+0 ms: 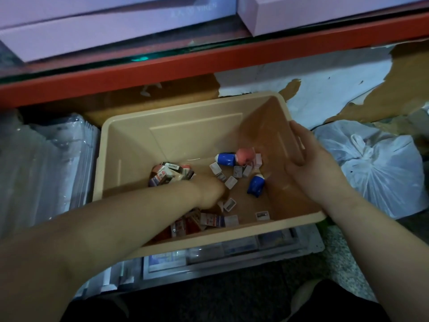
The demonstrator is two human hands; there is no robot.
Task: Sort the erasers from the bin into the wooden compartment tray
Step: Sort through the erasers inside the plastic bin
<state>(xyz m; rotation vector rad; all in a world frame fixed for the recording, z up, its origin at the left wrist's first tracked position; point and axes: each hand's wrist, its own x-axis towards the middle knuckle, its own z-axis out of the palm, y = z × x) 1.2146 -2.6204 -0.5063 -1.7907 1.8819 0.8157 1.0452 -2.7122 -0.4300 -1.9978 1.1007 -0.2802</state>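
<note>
while the left hand point(210, 190) reaches down into the beige rectangular plastic bin point(185, 108) at the centre of the frame, its fingers are blurred and buried among the contents, so whether they pinch anything cannot be told. the right hand point(311, 166) clasps the bin's right wall, thumb lying along the inside and the rest of the hand outside. small rectangular paper-wrapped erasers point(170, 176) lie heaped on the bin floor just left of the left hand, more sit against the near wall under the forearm, and loose white erasers point(231, 182) are scattered toward the right. two blue-and-white figure-shaped pieces point(225, 159) and a pink rounded piece point(243, 155) lie among them. a red metal shelf beam point(209, 59) crosses the upper frame under lilac cardboard boxes point(92, 26) — a knotted white plastic bag point(376, 168) sits at right, beside the bin.
</note>
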